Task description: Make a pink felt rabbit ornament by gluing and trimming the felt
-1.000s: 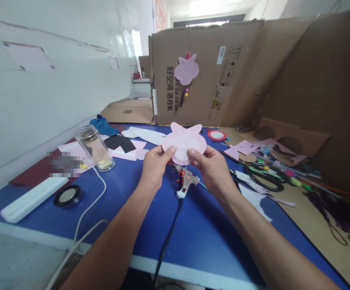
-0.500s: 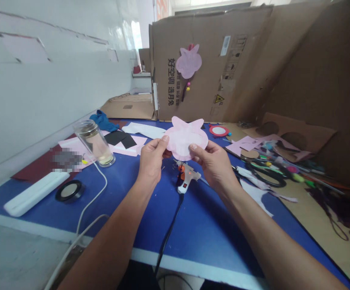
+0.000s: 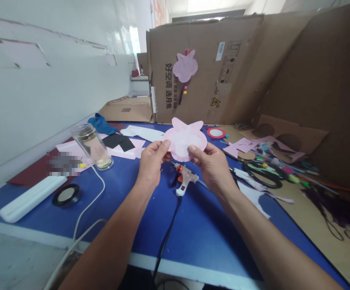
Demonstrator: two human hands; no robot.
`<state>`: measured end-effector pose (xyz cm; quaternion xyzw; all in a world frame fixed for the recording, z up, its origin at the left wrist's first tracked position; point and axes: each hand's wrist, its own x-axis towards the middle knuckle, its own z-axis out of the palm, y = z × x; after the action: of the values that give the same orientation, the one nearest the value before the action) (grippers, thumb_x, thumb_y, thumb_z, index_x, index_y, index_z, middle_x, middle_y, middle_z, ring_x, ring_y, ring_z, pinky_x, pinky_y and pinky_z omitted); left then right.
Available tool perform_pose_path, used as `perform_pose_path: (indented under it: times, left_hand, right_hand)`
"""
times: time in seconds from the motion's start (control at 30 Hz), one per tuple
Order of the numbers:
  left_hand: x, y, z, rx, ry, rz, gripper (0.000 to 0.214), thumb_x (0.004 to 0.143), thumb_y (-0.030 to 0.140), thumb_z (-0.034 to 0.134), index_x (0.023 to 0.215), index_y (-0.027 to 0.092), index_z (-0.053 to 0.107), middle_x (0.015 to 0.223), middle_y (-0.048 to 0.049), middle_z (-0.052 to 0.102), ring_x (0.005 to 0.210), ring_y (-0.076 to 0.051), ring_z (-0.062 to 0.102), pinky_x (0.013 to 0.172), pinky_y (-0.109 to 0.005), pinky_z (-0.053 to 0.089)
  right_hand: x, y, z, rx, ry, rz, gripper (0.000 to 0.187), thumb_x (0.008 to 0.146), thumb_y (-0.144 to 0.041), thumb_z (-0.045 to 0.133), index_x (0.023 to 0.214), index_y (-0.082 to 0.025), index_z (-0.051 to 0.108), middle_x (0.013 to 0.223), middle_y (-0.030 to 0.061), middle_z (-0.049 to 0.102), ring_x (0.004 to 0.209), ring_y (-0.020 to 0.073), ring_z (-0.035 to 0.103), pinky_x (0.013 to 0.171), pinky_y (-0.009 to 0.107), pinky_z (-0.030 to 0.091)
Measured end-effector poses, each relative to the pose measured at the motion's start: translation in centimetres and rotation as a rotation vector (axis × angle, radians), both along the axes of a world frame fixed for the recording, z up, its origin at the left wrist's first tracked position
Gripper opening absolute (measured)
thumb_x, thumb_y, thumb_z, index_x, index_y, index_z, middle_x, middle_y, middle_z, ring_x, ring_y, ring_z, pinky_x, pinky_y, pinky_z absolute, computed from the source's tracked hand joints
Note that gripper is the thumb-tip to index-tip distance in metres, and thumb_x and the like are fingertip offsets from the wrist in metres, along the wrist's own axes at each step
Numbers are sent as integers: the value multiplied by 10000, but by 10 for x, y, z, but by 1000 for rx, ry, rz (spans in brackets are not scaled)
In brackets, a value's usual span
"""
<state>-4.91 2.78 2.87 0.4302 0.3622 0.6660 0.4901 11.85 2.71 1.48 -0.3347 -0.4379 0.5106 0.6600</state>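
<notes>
A pale pink paper cutout, scalloped below with two pointed ears on top, is held up above the table. My left hand pinches its left edge, thumb in front. On the opposite side my right hand grips the lower right edge, its thumb also on the front face. The fingers behind the paper are mostly hidden. Below it lies a glue gun with a small red light, partly covered by the cutout. A similar pink cutout with beads under it hangs against the cardboard box.
A large cardboard box stands at the back. Left are a glass of pale liquid, a tape roll and a white power strip. At right lie scissors, paper scraps and purple tassels.
The view has shifted slightly, so the background sits a little lower and further left. Both hands keep their hold on the pink cutout, which has barely moved.
</notes>
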Motion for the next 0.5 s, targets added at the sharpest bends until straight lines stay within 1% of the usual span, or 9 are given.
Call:
perform_pose_path:
  times: [0.07, 0.17, 0.33, 0.5]
  left_hand:
    - [0, 0, 0, 17, 22, 3, 383, 729, 463, 942, 663, 201, 669, 632, 9, 646, 602, -118, 574, 646, -264, 473]
    - [0, 2, -2, 23, 35, 27, 349, 740, 410, 930, 645, 202, 667, 618, 14, 646, 593, -112, 579, 651, -257, 477]
    - [-1, 3, -2, 20, 22, 34, 355, 731, 424, 940, 635, 195, 686, 617, 7, 661, 587, -112, 596, 649, -255, 501]
    - [-1, 3, 1, 19, 1, 50, 370, 710, 471, 962, 670, 186, 728, 633, 0, 684, 588, -113, 605, 636, -253, 510]
  right_hand:
    - [0, 1, 0, -4, -4, 3, 336, 737, -419, 970, 984, -236, 834, 1039, 50, 821, 861, 204, 682, 778, 355, 549]
    - [-1, 1, 0, -10, -8, -1, 353, 729, -427, 969, 990, -235, 830, 1051, 55, 827, 875, 211, 697, 778, 354, 558]
    - [-2, 2, 1, -24, 30, -3, 373, 711, -408, 973, 1002, -228, 825, 1027, 48, 829, 854, 198, 697, 786, 348, 560]
    - [-3, 2, 4, -12, 55, 16, 374, 713, -390, 967, 1018, -221, 831, 988, 36, 827, 796, 177, 681, 747, 324, 550]
